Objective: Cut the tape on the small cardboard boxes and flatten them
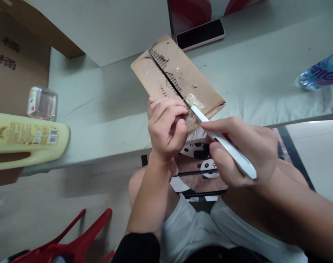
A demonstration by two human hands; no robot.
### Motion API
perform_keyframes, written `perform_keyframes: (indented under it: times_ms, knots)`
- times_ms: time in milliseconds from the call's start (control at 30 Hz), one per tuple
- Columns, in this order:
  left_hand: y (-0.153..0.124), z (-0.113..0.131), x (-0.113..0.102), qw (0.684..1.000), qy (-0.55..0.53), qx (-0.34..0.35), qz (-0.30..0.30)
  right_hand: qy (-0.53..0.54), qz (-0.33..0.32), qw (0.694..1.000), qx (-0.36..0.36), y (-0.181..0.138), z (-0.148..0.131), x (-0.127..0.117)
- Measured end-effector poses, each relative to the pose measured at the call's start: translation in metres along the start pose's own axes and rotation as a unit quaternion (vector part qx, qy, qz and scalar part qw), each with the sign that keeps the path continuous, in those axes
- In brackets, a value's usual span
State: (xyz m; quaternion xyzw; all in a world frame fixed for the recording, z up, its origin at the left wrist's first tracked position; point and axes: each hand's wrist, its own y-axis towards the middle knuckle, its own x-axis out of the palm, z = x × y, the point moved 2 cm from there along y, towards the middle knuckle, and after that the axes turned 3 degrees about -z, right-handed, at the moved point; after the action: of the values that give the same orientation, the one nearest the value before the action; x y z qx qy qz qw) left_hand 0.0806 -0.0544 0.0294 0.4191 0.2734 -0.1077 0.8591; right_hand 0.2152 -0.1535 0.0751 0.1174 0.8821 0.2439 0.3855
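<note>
A small brown cardboard box (199, 78) rests on the pale green cloth, tilted, with a dark seam across its top and torn patches beside it. Some clear tape (194, 100) clings near its closer end. My left hand (167, 126) presses on that end, its fingers curled over the top and side. In my right hand (241, 151) is a white utility knife (226, 146), gripped along the handle. Its front end meets the box at the seam, close to my left fingertips. The blade itself is too small to make out.
A dark phone-like device (200, 34) lies behind the box. To the right is a water bottle (321, 71) on its side. At left are a clear plastic container (42, 103), a yellow jug (29, 140) and a large carton (18, 69). A red stool (64, 248) stands on the floor.
</note>
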Motion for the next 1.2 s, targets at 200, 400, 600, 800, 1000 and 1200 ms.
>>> perform_keyframes:
  times_ms: [200, 400, 600, 800, 1000, 1200]
  knots:
    - [0.000, -0.001, 0.000, 0.999, -0.027, 0.015, 0.016, -0.018, 0.007, 0.999, -0.026, -0.003, 0.005, -0.004]
    - [0.000, -0.001, 0.000, 0.999, -0.039, 0.019, 0.023, -0.047, 0.054, 0.997, -0.021, -0.013, 0.001, -0.013]
    - [0.000, -0.002, 0.000, 0.999, -0.042, 0.014, 0.020, -0.038, 0.005, 0.998, -0.053, -0.007, 0.004, -0.014]
    - [-0.002, -0.003, 0.000, 0.999, -0.042, 0.008, 0.017, 0.010, -0.002, 1.000, -0.017, -0.006, 0.011, -0.011]
    - [-0.005, -0.006, 0.000, 0.998, -0.026, 0.037, 0.043, 0.169, 0.036, 0.982, 0.075, -0.019, 0.015, -0.016]
    - [-0.004, -0.008, 0.001, 0.992, -0.048, 0.042, 0.106, 0.306, 0.032, 0.951, 0.014, -0.018, 0.012, -0.013]
